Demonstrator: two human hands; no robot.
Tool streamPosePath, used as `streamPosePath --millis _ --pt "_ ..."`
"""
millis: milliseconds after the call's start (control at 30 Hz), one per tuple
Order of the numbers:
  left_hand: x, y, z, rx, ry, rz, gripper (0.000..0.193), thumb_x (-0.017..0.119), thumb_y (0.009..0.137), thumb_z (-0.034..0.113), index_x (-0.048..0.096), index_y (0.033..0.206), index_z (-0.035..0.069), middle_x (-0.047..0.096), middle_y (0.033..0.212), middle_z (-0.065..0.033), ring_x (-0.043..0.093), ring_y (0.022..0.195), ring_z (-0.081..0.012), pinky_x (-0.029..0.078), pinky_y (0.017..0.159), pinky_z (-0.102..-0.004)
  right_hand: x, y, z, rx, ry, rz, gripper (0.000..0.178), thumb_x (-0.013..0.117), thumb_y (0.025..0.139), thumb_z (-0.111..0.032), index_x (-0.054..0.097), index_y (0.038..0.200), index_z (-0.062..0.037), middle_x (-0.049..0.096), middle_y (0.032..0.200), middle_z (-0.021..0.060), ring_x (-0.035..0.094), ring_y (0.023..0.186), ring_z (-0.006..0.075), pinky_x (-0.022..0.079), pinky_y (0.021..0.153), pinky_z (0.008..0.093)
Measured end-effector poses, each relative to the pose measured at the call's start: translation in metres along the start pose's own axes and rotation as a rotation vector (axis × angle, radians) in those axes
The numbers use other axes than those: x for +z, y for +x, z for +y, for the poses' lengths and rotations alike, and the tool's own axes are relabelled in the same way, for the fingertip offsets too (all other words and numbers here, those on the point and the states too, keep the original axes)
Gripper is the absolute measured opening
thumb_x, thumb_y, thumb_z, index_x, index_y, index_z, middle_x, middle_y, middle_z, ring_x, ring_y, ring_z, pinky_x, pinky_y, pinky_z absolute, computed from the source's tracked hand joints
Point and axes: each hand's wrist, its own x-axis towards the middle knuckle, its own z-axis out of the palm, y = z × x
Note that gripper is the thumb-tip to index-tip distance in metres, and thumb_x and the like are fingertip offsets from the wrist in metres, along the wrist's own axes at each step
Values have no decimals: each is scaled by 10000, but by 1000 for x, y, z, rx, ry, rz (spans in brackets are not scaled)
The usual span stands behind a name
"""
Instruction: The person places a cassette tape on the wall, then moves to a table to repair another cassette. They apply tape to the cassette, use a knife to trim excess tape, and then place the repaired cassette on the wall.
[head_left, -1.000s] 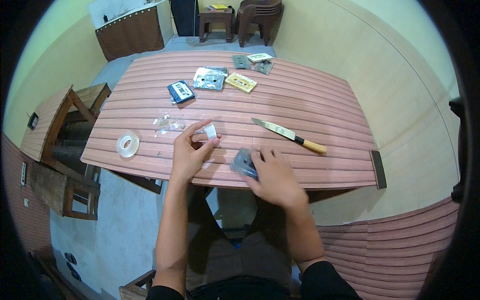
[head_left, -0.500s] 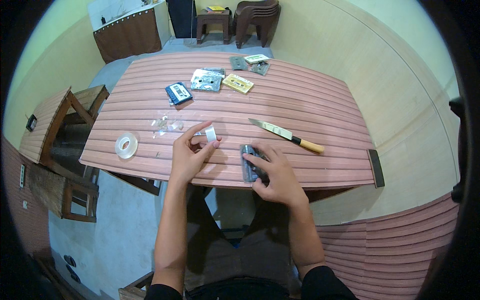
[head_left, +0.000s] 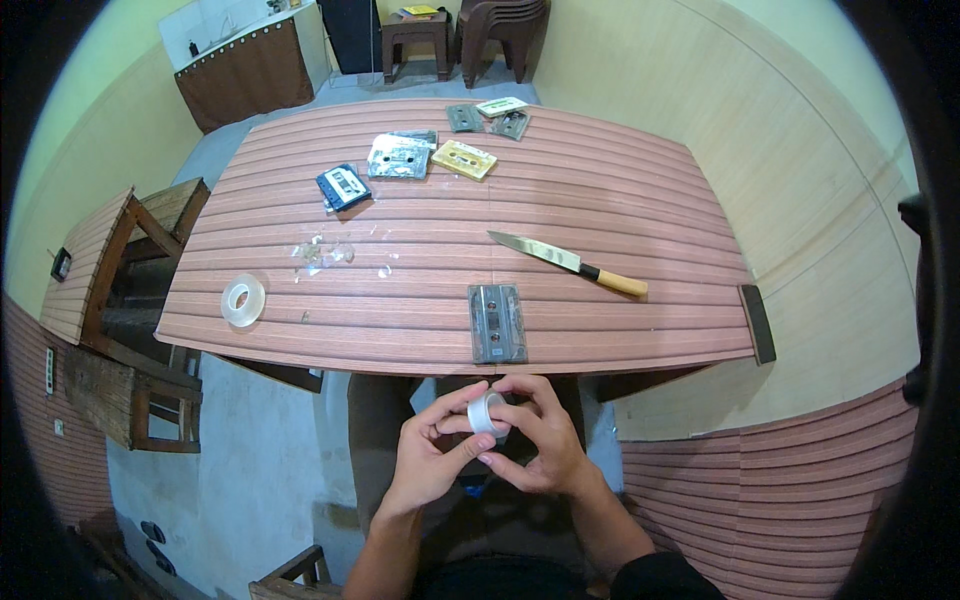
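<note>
Just off the table's near edge, above my lap, both hands hold a small white tape roll [head_left: 483, 413]. My left hand [head_left: 430, 455] pinches its left side with thumb and fingers. My right hand [head_left: 545, 445] closes on its right side, the fingers curled over the rim. Beyond my hands, a grey see-through cassette [head_left: 496, 325] lies flat at the near edge, untouched. A knife [head_left: 540, 250] with a light wooden handle rests to the right of it, blade pointing left. At the left lies a wider clear tape roll [head_left: 243, 300].
Crumpled clear tape scraps [head_left: 325, 256] lie mid-left. Farther back are a blue cassette [head_left: 343, 187], a clear one [head_left: 398, 160], a yellow one [head_left: 464, 160] and several others. A dark block [head_left: 757, 324] stands at the table's right edge. Wooden benches [head_left: 130, 395] flank the left.
My right hand has let go of the grey cassette and joined the left at the white tape roll. Both hands have drawn back over my lap, bringing the roll off the table.
</note>
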Motion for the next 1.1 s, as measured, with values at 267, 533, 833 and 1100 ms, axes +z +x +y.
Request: streamPosePath --millis 267,533,833,1100 --pt "5 7 3 47 159 72 525 837 978 -13 693 1482 8 729 1334 -132 711 1282 -195 610 1069 -362 -1 -6 6 -12 -116 64 359 930 831 -4 792 1160 -44 623 1349 200 712 1161 320 653 873 383" --pt "9 12 4 336 549 252 426 975 799 39 849 1206 16 793 1230 -152 774 1125 -256 618 970 -351 -8 3 3 -143 -249 52 391 847 793 43 758 1167 -24 671 1250 144 681 1278 417 598 1084 499" --pt "12 11 6 411 628 229 386 978 800 -2 812 1148 -26 762 1241 -153 755 1104 -212 626 962 -329 -9 0 0 -141 -260 71 377 845 780 63 764 1144 7 686 1288 157 673 1313 446 594 1091 522" --pt "19 12 -1 259 188 247 226 843 956 -55 791 1175 -27 767 1168 -131 746 1072 -170 624 949 -284 -8 0 -8 -239 -520 82 293 794 807 33 790 1100 51 697 1258 138 661 1332 444 669 987 449"
